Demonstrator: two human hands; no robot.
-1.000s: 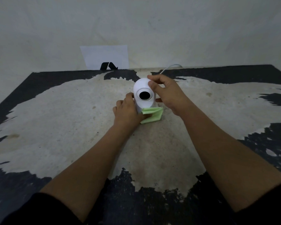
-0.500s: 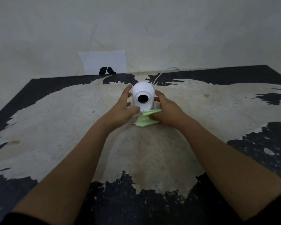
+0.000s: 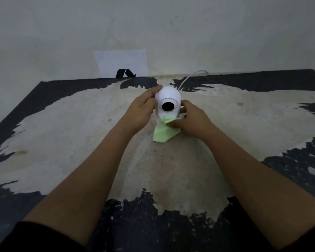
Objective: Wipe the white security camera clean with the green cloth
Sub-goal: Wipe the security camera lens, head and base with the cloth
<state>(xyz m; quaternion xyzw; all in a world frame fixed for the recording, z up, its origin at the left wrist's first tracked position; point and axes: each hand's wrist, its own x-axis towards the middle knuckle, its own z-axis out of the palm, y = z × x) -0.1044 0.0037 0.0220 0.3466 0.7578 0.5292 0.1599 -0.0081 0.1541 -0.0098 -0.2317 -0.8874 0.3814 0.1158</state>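
While my left hand (image 3: 141, 110) cups the side of the white security camera (image 3: 168, 104), which stands upright mid-table (image 3: 62, 135) with its lens facing me, my right hand (image 3: 193, 121) pinches the green cloth (image 3: 164, 132) at the camera's base. The cloth mostly trails on the table, so I judge most of the wiping remains.

the camera (image 3: 168, 100) is white and egg-shaped, upright mid-table, its round black lens facing 6 o'clock. a thin white cord runs from behind it toward 1 o'clock. the cloth (image 3: 165, 131) is pale green and crumpled, touching the camera's base at 6 o'clock, its loose end draped down onto the table.
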